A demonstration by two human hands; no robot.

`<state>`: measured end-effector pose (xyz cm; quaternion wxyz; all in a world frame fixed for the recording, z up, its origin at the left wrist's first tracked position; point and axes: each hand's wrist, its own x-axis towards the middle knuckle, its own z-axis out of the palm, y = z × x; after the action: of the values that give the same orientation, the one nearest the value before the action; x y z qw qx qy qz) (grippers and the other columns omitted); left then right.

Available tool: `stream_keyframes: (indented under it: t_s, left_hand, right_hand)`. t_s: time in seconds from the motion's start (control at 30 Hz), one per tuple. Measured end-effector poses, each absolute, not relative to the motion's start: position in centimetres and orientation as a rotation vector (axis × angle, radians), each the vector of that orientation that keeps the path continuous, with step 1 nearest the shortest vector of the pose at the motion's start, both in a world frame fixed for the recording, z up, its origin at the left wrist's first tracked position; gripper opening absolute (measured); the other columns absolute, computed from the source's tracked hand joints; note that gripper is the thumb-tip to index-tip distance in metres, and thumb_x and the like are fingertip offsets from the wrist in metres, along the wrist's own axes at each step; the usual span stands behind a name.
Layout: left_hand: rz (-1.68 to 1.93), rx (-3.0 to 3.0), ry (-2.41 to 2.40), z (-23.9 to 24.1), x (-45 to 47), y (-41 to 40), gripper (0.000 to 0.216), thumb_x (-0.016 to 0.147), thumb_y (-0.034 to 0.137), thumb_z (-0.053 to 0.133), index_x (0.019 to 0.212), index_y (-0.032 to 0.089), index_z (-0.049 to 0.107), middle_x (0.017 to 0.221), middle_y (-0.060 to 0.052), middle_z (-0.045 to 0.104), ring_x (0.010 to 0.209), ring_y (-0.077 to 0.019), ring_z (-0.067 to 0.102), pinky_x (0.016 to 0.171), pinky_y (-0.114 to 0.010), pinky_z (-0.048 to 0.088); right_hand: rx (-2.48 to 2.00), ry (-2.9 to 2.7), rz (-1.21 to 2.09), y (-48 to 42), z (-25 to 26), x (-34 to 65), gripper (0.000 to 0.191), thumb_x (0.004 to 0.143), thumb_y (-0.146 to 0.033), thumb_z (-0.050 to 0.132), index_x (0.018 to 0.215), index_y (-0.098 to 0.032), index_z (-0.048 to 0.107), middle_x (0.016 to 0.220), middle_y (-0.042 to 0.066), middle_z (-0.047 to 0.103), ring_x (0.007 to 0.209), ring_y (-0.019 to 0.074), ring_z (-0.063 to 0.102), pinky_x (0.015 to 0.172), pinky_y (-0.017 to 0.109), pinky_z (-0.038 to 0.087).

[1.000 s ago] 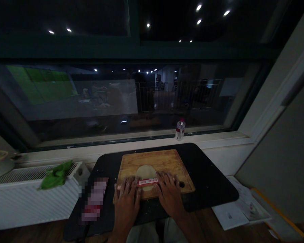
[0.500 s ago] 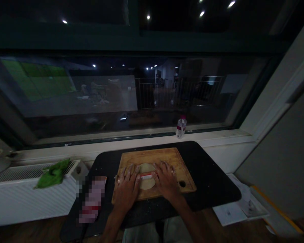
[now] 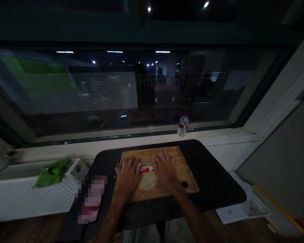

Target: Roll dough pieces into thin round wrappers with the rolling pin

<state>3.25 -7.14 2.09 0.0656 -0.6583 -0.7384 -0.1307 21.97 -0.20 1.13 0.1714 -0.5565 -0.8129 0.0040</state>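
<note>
A round, flat sheet of dough (image 3: 148, 181) lies on a wooden cutting board (image 3: 164, 194). Across its far part rests a slim white cylinder with a red label (image 3: 145, 169), used like a rolling pin; its ends are hidden under my hands. My left hand (image 3: 128, 173) lies flat over the left end, floury fingers spread and pointing away from me. Over the right end is my right hand (image 3: 165, 168), likewise open with outstretched fingers. Both palms press down on the cylinder without wrapping round it.
The board lies on a black tabletop (image 3: 212, 179). Left of it is a blurred-out pinkish item (image 3: 93, 199). A water bottle (image 3: 183, 125) stands on the windowsill. A green cloth (image 3: 53, 172) hangs on the radiator (image 3: 40, 202). Papers (image 3: 230, 214) lie low at the right.
Both hands have rolled the cylinder away from me across the dough. Its red label has turned into view, and more dough shows on the near side.
</note>
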Motion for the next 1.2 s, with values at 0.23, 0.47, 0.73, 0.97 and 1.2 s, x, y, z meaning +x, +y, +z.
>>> stream_keyframes:
  t_s: [0.23, 0.47, 0.73, 0.97, 1.2]
  left_hand:
    - [-0.345, -1.916, -2.267, 2.6, 2.6, -2.7, 0.047, 0.113, 0.038, 0.035, 0.142, 0.028, 0.07, 0.152, -0.013, 0.067, 0.146, -0.0368, 0.049, 0.12, -0.062, 0.035]
    - [-0.285, -1.868, -2.321, 2.3, 1.5, 1.4, 0.052, 0.113, 0.042, 0.032, 0.143, 0.022, 0.069, 0.148, -0.016, 0.069, 0.143, -0.038, 0.053, 0.118, -0.063, 0.036]
    - [-0.241, -1.899, -2.406, 3.0, 1.1, 3.2, 0.047, 0.111, 0.038, 0.035, 0.138, 0.02, 0.069, 0.141, -0.018, 0.071, 0.137, -0.0366, 0.057, 0.111, -0.059, 0.044]
    - [-0.256, -1.893, -2.371, 2.6, 1.2, 2.4, 0.048, 0.111, 0.038, 0.038, 0.141, 0.019, 0.07, 0.148, -0.018, 0.068, 0.142, -0.0376, 0.055, 0.116, -0.059, 0.042]
    - [-0.33, -1.901, -2.289, 2.0, 2.3, -0.6, 0.046, 0.111, 0.036, 0.039, 0.139, 0.02, 0.073, 0.146, -0.016, 0.071, 0.14, -0.0368, 0.057, 0.115, -0.057, 0.043]
  right_hand:
    - [-1.654, -2.27, 0.072, 3.9, 0.3, 20.4, 0.054, 0.115, -0.05, 0.036, 0.153, -0.025, 0.064, 0.176, 0.013, 0.04, 0.164, 0.0345, 0.029, 0.13, 0.06, 0.02]
    - [-1.704, -2.227, 0.092, 7.1, 1.0, 19.6, 0.059, 0.115, -0.054, 0.033, 0.151, -0.021, 0.065, 0.17, 0.019, 0.048, 0.157, 0.0356, 0.037, 0.126, 0.06, 0.026]
    - [-1.703, -2.25, 0.104, 9.6, 1.1, 18.9, 0.055, 0.114, -0.054, 0.036, 0.147, -0.022, 0.068, 0.161, 0.019, 0.056, 0.149, 0.0363, 0.045, 0.12, 0.059, 0.031]
    - [-1.663, -2.249, 0.069, 8.6, 0.8, 19.3, 0.054, 0.114, -0.053, 0.038, 0.147, -0.021, 0.067, 0.156, 0.019, 0.06, 0.146, 0.0359, 0.047, 0.122, 0.057, 0.031]
    - [-1.68, -2.26, 0.043, 5.0, 0.4, 20.1, 0.05, 0.112, -0.046, 0.044, 0.149, -0.022, 0.067, 0.162, 0.016, 0.058, 0.152, 0.0357, 0.045, 0.124, 0.055, 0.031]
